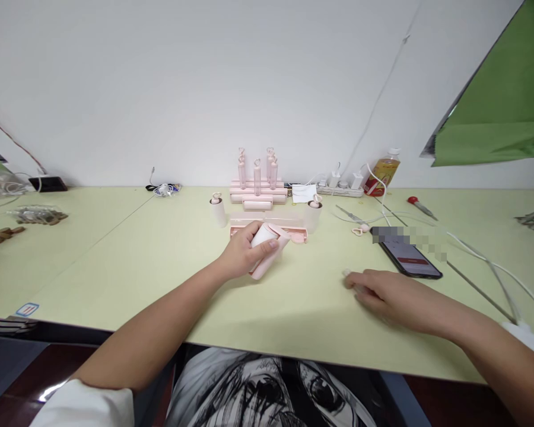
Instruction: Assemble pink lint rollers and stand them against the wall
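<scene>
My left hand is wrapped round a lint roller, a white roll with a pale pink cover, tilted above the middle of the table. My right hand is over the table to the right, fingers curled together and slightly blurred. A small pale thing shows at its fingertips, too little of it to name. Behind the left hand lies an open pink case, partly hidden. White rolls with pink ring-topped handles stand on both sides, a left roll and a right roll.
Several pink pieces with upright handles are stacked by the wall. To the right lie a phone, a small pink ring part, tweezers, a screwdriver and cables. A drink bottle stands beside a power strip.
</scene>
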Tool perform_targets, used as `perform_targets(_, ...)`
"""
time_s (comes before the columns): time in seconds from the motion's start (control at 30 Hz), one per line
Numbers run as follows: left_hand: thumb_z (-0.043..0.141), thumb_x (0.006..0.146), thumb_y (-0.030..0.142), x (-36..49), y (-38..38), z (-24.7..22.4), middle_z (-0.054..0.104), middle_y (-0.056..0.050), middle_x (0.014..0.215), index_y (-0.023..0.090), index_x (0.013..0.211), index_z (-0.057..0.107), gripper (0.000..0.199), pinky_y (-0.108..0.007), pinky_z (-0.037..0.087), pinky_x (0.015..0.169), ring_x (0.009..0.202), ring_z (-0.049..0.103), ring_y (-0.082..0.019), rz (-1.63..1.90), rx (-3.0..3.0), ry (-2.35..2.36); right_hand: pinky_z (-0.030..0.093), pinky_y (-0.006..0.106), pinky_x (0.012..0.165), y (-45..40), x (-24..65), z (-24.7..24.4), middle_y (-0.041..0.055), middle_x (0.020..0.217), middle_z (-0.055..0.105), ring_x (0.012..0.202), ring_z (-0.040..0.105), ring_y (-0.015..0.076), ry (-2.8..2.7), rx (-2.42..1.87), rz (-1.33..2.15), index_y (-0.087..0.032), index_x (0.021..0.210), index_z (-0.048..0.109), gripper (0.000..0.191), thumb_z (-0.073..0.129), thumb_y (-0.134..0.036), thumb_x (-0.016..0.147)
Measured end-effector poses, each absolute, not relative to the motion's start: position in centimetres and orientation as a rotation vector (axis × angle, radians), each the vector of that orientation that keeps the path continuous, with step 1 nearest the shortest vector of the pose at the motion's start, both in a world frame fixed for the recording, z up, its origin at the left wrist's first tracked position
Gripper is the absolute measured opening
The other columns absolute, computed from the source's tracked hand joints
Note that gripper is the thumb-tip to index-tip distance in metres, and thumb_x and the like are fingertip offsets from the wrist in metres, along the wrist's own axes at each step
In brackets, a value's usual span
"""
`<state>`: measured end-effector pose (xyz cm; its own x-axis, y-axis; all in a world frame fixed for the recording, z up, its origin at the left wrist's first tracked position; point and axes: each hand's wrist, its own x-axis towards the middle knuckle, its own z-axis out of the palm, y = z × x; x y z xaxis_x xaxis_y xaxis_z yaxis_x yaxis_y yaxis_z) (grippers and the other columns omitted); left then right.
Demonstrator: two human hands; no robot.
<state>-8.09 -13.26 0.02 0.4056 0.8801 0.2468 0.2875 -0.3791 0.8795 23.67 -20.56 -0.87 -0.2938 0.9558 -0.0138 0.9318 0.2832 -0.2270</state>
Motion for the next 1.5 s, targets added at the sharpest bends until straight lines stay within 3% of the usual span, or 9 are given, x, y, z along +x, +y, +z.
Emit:
perform_targets(0.1, 0.058, 0.081, 0.053, -8.1, -13.1, 0.0, 0.063, -0.003, 0.093, 0.018, 0.104, 0.058, 0.041, -0.026, 0.045, 0.067, 0.081, 0.058, -0.018, 1.007, 1.845, 1.007, 0.043, 0.031, 0.068, -19.7, 20.9, 0.9, 0.0073, 0.09, 0.066, 0.078, 0.062, 0.0227, -2.628, -1.502, 0.546, -0.026, 0.098, 0.064, 0.023, 0.043, -0.028, 0.088)
perform_targets(0.2, 0.057, 0.082, 0.055, -8.0, -12.8, -0.3, 0.063, -0.002, 0.087, 0.018, 0.099, 0.057, 0.041, -0.025, 0.044, 0.064, 0.075, 0.058, -0.016, 1.06, 1.734, 1.001, 0.039, 0.028, 0.06, -18.6, 18.3, 3.0, 0.0039, 0.078, 0.062, 0.067, 0.054, 0.0191, -2.677, -1.354, 0.599, -0.024, 0.089, 0.055, 0.013, 0.042, -0.025, 0.089)
perform_targets(0.3, 0.057, 0.082, 0.056, -7.9, -12.3, -0.6, 0.062, 0.0, 0.08, 0.019, 0.096, 0.055, 0.04, -0.024, 0.042, 0.06, 0.068, 0.056, -0.014, 1.116, 1.602, 1.007, 0.035, 0.026, 0.057, -17.2, 16.1, 4.1, 0.0008, 0.073, 0.057, 0.061, 0.049, 0.016, -2.63, -1.233, 0.559, -0.023, 0.095, 0.051, 0.009, 0.046, -0.024, 0.087)
perform_targets(0.63, 0.06, 0.078, 0.056, -7.6, -12.1, -0.6, 0.056, 0.002, 0.07, 0.019, 0.089, 0.053, 0.04, -0.02, 0.038, 0.052, 0.058, 0.05, -0.011, 1.191, 1.428, 0.991, 0.033, 0.024, 0.054, -16.2, 13.7, -0.6, -0.0055, 0.063, 0.046, 0.052, 0.038, 0.011, -2.163, -1.058, 0.531, -0.021, 0.103, 0.05, 0.019, 0.052, -0.026, 0.085)
perform_targets(0.83, 0.059, 0.079, 0.057, -7.5, -12.4, -0.6, 0.057, 0.002, 0.07, 0.019, 0.087, 0.05, 0.04, -0.021, 0.039, 0.051, 0.055, 0.049, -0.011, 1.178, 1.416, 0.982, 0.037, 0.024, 0.057, -16.5, 13.7, -0.6, -0.0017, 0.068, 0.055, 0.055, 0.043, 0.0114, -2.109, -1.042, 0.415, -0.02, 0.101, 0.057, 0.018, 0.055, -0.028, 0.084)
perform_targets(1.0, 0.064, 0.076, 0.057, -7.4, -12.4, -0.9, 0.053, 0.003, 0.068, 0.018, 0.089, 0.053, 0.043, -0.019, 0.036, 0.05, 0.056, 0.046, -0.009, 1.183, 1.367, 0.972, 0.042, 0.024, 0.06, -16.4, 13.7, -0.8, 0.0036, 0.087, 0.066, 0.06, 0.049, 0.0114, -2.132, -0.958, 0.354, -0.02, 0.103, 0.059, 0.019, 0.056, -0.026, 0.085)
perform_targets(1.5, 0.064, 0.076, 0.057, -7.2, -12.4, -1.1, 0.051, 0.004, 0.065, 0.019, 0.087, 0.055, 0.041, -0.02, 0.033, 0.048, 0.053, 0.044, -0.009, 1.161, 1.308, 0.937, 0.051, 0.029, 0.076, -16.0, 13.7, -1.1, 0.0069, 0.1, 0.07, 0.086, 0.065, 0.0182, -2.183, -0.805, 0.142, -0.02, 0.108, 0.062, 0.023, 0.056, -0.018, 0.085)
